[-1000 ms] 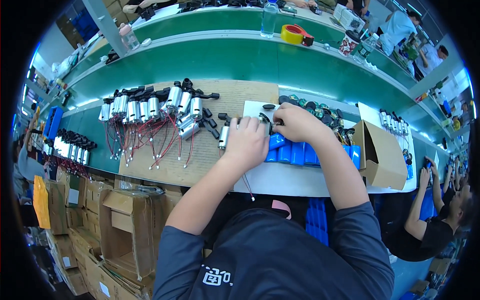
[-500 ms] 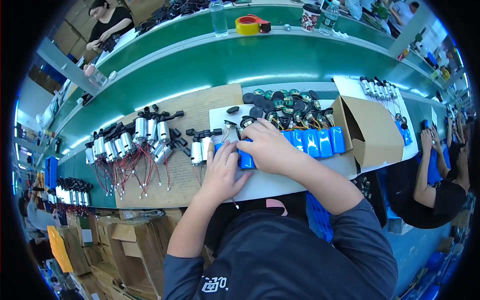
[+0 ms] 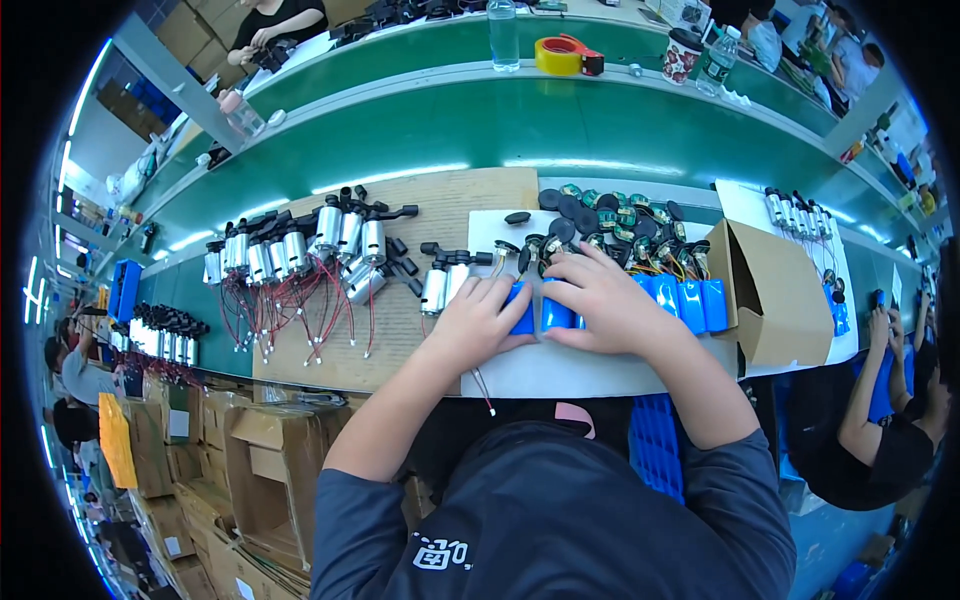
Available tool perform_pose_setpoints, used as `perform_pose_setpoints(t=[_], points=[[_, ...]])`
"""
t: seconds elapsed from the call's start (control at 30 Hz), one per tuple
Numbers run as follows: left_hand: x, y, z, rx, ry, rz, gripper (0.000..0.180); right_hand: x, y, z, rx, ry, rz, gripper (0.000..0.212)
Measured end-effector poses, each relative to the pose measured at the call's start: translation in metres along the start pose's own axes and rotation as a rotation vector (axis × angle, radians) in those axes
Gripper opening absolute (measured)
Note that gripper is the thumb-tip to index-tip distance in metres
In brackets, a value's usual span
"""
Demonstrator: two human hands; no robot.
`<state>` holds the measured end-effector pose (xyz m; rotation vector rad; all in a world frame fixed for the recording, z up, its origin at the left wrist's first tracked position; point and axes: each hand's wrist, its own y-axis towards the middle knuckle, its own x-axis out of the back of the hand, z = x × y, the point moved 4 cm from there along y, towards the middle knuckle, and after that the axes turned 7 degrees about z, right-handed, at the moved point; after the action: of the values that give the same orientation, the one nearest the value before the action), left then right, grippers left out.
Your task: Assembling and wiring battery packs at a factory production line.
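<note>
Both hands mid-frame, over the white board (image 3: 650, 358). Left hand (image 3: 472, 318): fingers bent and close together, pointing up-frame, thumb out to the right. Left-hand blue pack (image 3: 521, 312) sits at its right side, between index finger and thumb, partly covered by the fingers. Contact looks likely at the fingertips, but can't tell whether it is gripped or only steadied.

Right hand (image 3: 612, 305): palm down, fingers part spread and pointing up and left, thumb apart below them. Right-hand blue pack (image 3: 556, 312) shows in the opening between thumb and index finger, upright in the frame; hand covers its right side. Can't tell if the fingers close on it. A narrow gap separates these two packs, center frame.

More blue packs (image 3: 690, 305) line up right of the right hand, near the open cardboard box (image 3: 785, 290) at right of center. Wired round boards (image 3: 590, 240) lie just above the fingers; black discs (image 3: 565, 207) further up.

Two silver motors (image 3: 434, 290) stand just left of the left hand; a red-and-dark wire (image 3: 484, 388) hangs out below it, over the table edge. Bigger motor heap (image 3: 290, 248) with red leads on brown cardboard, left of center. Yellow tape dispenser (image 3: 560, 57) on the shelf, top center. Brown cartons (image 3: 265, 490), lower left. Co-worker's arm (image 3: 865, 390), far right.
</note>
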<state>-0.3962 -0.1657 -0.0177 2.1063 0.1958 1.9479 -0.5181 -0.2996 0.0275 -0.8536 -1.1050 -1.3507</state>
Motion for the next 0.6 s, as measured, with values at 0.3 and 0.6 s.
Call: perform_pose_setpoints(t=[0.3,0.6], points=[[0.017,0.001,0.023,0.169,-0.388,-0.29,0.055,0.002,0.0,-0.008,-0.058,0.037,0.08,0.049],[0.031,-0.027,0.049,0.467,-1.73,-1.022,0.054,0.008,0.007,0.011,-0.065,-0.082,0.026,0.046]])
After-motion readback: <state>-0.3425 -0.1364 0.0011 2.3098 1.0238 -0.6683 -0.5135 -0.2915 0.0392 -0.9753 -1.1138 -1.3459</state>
